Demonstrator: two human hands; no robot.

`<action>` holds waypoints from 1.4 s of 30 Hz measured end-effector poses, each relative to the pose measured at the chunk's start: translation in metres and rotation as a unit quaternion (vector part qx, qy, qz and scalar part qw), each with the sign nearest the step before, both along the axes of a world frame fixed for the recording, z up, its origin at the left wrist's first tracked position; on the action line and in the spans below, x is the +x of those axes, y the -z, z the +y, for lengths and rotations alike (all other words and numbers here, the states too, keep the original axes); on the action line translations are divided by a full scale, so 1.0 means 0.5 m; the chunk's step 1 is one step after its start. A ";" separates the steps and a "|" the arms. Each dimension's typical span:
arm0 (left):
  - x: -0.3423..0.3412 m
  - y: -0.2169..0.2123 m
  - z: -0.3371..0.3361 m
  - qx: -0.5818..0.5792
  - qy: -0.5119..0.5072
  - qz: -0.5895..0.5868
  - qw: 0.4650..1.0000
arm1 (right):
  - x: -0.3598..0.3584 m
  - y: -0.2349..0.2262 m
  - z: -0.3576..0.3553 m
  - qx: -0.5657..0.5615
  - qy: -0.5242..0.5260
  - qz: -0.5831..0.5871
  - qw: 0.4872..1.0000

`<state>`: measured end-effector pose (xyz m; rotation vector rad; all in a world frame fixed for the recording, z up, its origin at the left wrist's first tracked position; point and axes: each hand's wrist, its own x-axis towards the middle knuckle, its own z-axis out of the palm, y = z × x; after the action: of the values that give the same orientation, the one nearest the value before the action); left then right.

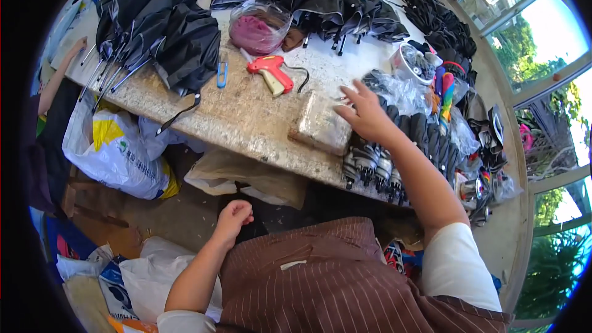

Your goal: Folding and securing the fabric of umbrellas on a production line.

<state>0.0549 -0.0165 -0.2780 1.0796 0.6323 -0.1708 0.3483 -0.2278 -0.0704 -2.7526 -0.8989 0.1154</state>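
My right hand is above the table's front part with its fingers apart and nothing seen in them. Just below and left of it lies a flat block with a shiny, worn wrapping; I cannot tell whether the fingertips touch it. Low in front of my apron, off the table edge, my left hand is closed with curled fingers, and what it may hold is hidden. A red and cream glue gun lies left of the block. Folded black umbrellas with silvery parts line up right of my right hand.
Black umbrellas are heaped at the left and along the back. A plastic bag with something pink and a blue clip lie on the table. At right stand a white tub and a rainbow umbrella. Another person's hand rests far left.
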 end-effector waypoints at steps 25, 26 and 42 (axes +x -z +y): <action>-0.009 0.068 0.029 -0.054 -0.111 0.002 0.992 | 0.348 -0.017 0.189 0.652 0.229 0.244 0.681; -0.010 0.058 0.034 -0.075 -0.128 -0.001 0.989 | 0.319 -0.047 0.149 0.683 0.185 0.280 0.649; 0.020 -0.396 0.024 0.114 -0.151 -0.472 0.861 | -0.424 0.149 0.065 0.414 -0.036 0.881 0.224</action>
<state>0.0652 -0.0043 -0.0798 1.1194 -0.0891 0.7018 0.1361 -0.1952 -0.1452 -0.2580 -0.0265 1.6036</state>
